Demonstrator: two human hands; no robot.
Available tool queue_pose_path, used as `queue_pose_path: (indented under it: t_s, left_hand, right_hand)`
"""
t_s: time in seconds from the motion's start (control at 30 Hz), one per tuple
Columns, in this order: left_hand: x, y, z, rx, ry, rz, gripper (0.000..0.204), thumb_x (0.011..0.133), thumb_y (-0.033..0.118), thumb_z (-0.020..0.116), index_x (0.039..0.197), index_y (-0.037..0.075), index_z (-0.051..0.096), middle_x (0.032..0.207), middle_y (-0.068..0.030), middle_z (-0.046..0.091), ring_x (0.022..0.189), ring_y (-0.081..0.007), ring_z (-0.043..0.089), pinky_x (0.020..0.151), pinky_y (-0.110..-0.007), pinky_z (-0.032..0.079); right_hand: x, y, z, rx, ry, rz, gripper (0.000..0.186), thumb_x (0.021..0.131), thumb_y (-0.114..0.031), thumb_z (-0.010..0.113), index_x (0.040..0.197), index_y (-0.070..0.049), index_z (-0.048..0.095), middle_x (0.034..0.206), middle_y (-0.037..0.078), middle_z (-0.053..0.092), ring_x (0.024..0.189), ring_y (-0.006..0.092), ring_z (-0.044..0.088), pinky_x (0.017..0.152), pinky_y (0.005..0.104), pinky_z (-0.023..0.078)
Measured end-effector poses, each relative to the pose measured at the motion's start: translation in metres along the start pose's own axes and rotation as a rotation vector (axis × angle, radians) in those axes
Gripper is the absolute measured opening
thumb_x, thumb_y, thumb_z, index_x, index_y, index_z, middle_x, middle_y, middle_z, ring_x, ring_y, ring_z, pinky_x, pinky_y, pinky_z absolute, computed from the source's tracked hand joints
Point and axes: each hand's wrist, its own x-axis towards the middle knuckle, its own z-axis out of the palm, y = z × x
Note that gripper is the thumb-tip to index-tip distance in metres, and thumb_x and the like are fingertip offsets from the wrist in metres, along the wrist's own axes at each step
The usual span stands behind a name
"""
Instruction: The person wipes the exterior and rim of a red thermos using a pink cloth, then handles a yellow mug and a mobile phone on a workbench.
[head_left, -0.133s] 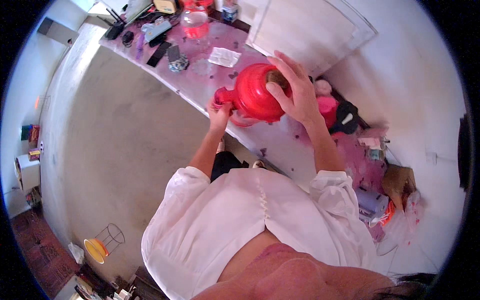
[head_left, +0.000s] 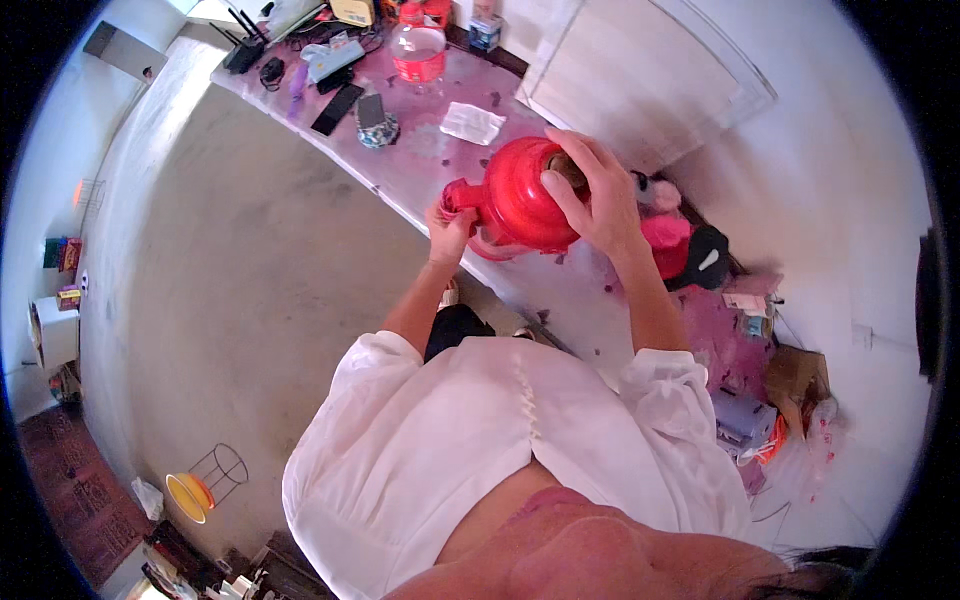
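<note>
A glossy red thermos flask (head_left: 515, 205) is tilted over the table edge, its top turned toward my right side. Around its red handle on the left side, the fingers of my left hand (head_left: 452, 232) are closed. My right hand (head_left: 610, 210) grips the flask's top end, thumb and fingers spread around it. Between that thumb and the fingers shows a brown, cork-like stopper (head_left: 566, 174); my palm hides part of it. A translucent reddish rim shows below the flask, partly covered by it.
On the pink patterned table (head_left: 420, 175) lie a white paper (head_left: 472, 123), a phone (head_left: 338, 110) and a clear bottle with a red label (head_left: 418, 58). Pink and black cloth items (head_left: 700, 258) lie right of my right hand. A yellow-topped wire stand (head_left: 190, 497) is on the floor.
The view has swung slightly, so the table and its things sit a little further right and lower. Both hands keep their hold on the thermos flask.
</note>
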Motion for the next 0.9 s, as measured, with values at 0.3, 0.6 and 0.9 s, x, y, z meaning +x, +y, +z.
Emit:
queue_pose_path:
  t_s: [0.3, 0.6, 0.9]
  left_hand:
    - [0.044, 0.026, -0.039, -0.047, -0.109, 0.011, 0.017, 0.082, -0.004, 0.059, 0.094, 0.004, 0.069, 0.079, 0.0028, 0.066, 0.063, -0.0065, 0.059, 0.053, -0.023, 0.046]
    - [0.043, 0.011, -0.073, 0.195, -0.259, 0.047, 0.042, 0.083, -0.001, 0.062, 0.124, 0.005, 0.060, 0.104, -0.0023, 0.069, 0.078, -0.0089, 0.062, 0.065, -0.025, 0.050]
    - [0.020, 0.070, -0.044, -0.083, -0.171, -0.031, 0.035, 0.097, 0.018, 0.055, 0.129, 0.003, 0.058, 0.112, -0.0047, 0.067, 0.100, -0.0173, 0.065, 0.083, -0.033, 0.053]
  right_hand:
    - [0.042, -0.024, 0.059, -0.089, 0.047, 0.065, 0.033, 0.090, -0.027, 0.069, 0.119, -0.010, 0.071, 0.108, 0.016, 0.068, 0.099, 0.0338, 0.067, 0.087, 0.0430, 0.055]
    - [0.030, -0.035, 0.081, -0.105, 0.193, 0.024, 0.032, 0.084, -0.021, 0.072, 0.113, -0.008, 0.072, 0.108, 0.015, 0.068, 0.097, 0.0340, 0.066, 0.087, 0.0430, 0.054]
    - [0.028, -0.024, 0.088, -0.052, 0.255, -0.036, 0.030, 0.084, -0.018, 0.073, 0.112, -0.007, 0.072, 0.107, 0.016, 0.068, 0.096, 0.0344, 0.066, 0.086, 0.0435, 0.054]
